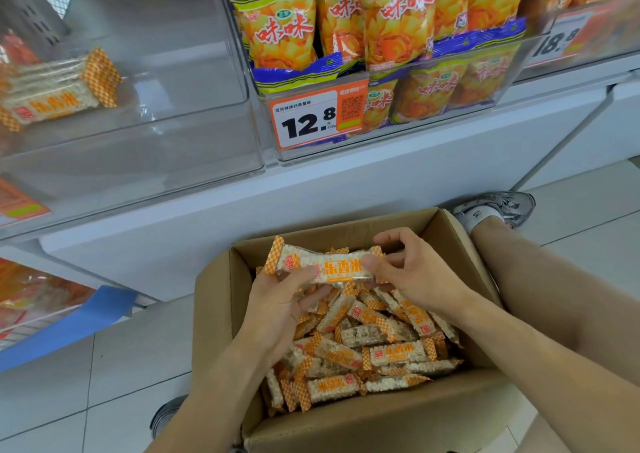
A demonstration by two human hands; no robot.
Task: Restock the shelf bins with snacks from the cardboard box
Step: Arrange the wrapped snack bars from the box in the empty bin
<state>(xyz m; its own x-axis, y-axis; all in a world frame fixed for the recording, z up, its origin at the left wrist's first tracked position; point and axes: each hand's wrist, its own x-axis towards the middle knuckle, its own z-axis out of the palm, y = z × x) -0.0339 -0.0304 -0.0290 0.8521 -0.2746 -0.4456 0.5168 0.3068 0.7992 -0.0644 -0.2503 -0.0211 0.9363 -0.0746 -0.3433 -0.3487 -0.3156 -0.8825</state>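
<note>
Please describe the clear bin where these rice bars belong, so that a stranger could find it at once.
On the white shelf, look left of the bin of yellow chip bags with the 12.8 tag. That clear bin is nearly bare, holding only a few orange-checked rice bars.

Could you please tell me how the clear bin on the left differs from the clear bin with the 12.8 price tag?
The left bin is mostly bare, with only a few orange-and-white rice bars at its left side; the tagged bin is packed with yellow-and-blue snack bags. The tagged bin shows an orange price label on its front; the left bin's front here shows none. Both are clear plastic on the same white shelf.
</note>
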